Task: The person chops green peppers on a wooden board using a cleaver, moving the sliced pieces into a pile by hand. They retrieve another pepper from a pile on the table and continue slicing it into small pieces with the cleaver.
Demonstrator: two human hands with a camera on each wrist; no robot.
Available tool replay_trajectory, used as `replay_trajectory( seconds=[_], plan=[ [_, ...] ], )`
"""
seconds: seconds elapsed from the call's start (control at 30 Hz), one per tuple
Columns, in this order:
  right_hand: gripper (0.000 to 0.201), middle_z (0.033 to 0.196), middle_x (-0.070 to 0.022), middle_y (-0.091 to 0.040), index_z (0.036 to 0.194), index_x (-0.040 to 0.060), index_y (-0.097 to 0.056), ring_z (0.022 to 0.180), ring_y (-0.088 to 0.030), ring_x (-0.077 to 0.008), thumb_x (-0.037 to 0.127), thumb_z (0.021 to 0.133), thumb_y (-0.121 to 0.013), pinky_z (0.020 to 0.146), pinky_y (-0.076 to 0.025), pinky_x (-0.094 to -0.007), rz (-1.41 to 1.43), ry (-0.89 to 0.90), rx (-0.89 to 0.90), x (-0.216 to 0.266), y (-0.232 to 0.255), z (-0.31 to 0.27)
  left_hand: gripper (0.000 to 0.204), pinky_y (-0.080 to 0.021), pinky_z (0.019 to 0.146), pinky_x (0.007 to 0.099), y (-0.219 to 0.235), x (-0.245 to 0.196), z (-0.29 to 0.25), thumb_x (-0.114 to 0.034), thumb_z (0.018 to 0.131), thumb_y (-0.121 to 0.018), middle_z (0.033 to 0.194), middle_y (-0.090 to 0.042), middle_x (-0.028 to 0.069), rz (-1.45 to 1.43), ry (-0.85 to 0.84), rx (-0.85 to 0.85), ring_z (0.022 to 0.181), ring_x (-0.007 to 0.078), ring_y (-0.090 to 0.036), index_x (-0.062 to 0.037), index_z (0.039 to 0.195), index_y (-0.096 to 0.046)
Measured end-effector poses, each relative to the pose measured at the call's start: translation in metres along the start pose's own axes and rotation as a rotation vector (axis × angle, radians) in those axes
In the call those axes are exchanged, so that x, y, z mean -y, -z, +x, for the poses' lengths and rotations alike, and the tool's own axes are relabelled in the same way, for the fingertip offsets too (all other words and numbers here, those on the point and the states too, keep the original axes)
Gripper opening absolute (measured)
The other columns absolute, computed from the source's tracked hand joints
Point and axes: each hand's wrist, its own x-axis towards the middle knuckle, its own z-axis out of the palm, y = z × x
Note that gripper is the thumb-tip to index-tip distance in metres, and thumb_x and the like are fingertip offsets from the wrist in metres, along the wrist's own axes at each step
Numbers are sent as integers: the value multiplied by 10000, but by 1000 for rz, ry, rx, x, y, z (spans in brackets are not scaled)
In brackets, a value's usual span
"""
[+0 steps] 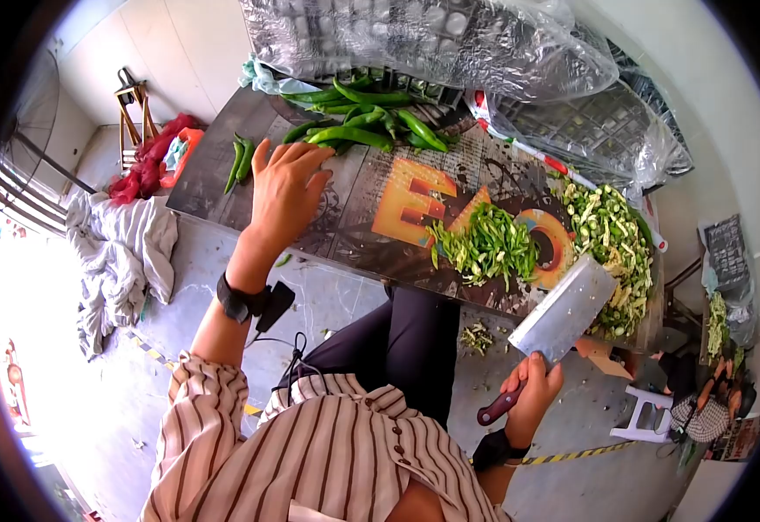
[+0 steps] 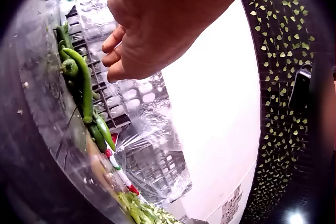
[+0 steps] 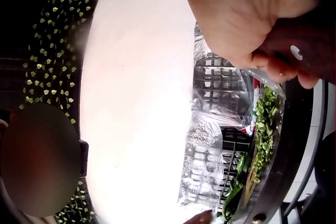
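My left hand [image 1: 289, 190] is held over the left part of the table, fingers relaxed and nothing in them, just short of a pile of whole green peppers [image 1: 354, 137]. Two more peppers [image 1: 239, 162] lie to the left of that hand. In the left wrist view the fingers hang apart from the pepper pile [image 2: 81, 85]. My right hand [image 1: 532, 393] grips the dark handle [image 1: 499, 406] of a cleaver, whose broad blade [image 1: 564, 306] overlaps the table's front edge. Sliced peppers [image 1: 489, 245] lie in a small heap left of the blade, and a larger chopped heap [image 1: 611, 252] spreads at the right end.
Plastic-wrapped crates [image 1: 432, 43] line the table's back edge. A red and white strip [image 1: 554, 163] runs in front of them. Grey cloth [image 1: 123, 257] hangs off to the left. A white stool [image 1: 643, 414] stands on the floor at right, and pepper scraps [image 1: 477, 338] lie below the table.
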Motion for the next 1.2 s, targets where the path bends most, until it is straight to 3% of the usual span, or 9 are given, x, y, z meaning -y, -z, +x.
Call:
replay_trajectory(
  seconds=[0.3,0.4,0.5,0.67,0.83,0.9,0.93,1.07,1.2],
  plan=[
    [120,627,-27,-421,865,31,-433,416,-415,-118,99,937,-500,375,-411,-300,24,-10,-40,-4,12,-2,267,-260,1085,500,-38,-5,50,-150,815,-673,1064,-645,29,-9,-139,50,1103,225,-558,-135,1082,-676],
    [129,617,-31,-423,860,25,-428,412,-422,-126,99,936,-501,373,-415,-301,8,-24,-54,-7,14,-4,352,-277,1082,471,-49,-17,67,-139,808,-677,1140,-633,38,23,-205,126,1151,220,-537,-129,1159,-648],
    [138,614,-35,-425,850,24,-423,410,-427,-131,100,935,-500,369,-416,-302,-8,-23,-53,-8,14,-5,382,-283,1079,464,-71,-22,83,-134,808,-675,1156,-633,43,22,-258,63,1157,226,-533,-119,1187,-632],
    [123,617,-38,-426,870,27,-412,409,-430,-130,92,934,-493,365,-419,-306,26,-60,-45,-12,16,-6,574,-237,1139,484,-96,-32,99,-102,838,-633,1355,-522,39,123,-275,231,1329,221,-403,-153,1385,-471],
    [105,621,-38,-428,896,23,-419,408,-430,-129,90,933,-490,367,-421,-306,28,-58,-35,-15,15,-6,571,-229,1132,528,-115,-36,104,-94,871,-590,1336,-521,32,163,-324,254,1307,228,-421,-172,1415,-434],
    [101,622,-37,-429,901,22,-422,408,-430,-128,90,933,-490,368,-421,-305,26,-58,-35,-13,12,-7,528,-229,1133,529,-118,-36,107,-93,865,-595,1274,-541,33,173,-316,332,1288,223,-432,-177,1373,-481],
    [99,621,-37,-427,906,21,-424,408,-429,-130,90,932,-491,369,-421,-305,20,-59,-40,-12,11,-8,450,-228,1132,522,-118,-36,107,-91,852,-603,1177,-555,31,195,-353,292,1228,217,-465,-178,1291,-555],
    [100,619,-37,-423,898,23,-425,409,-429,-133,91,930,-492,373,-421,-307,32,-75,-38,-17,11,-6,353,-241,1115,509,-119,-37,110,-106,836,-630,1125,-551,19,261,-334,313,1171,211,-486,-175,1182,-629],
    [102,622,-38,-424,885,26,-425,411,-428,-135,89,928,-492,375,-422,-308,30,-75,-67,-18,12,-7,281,-274,1083,454,-120,-28,122,-136,797,-679,1042,-558,13,182,-328,93,1091,213,-515,-145,1077,-667]
  ],
)
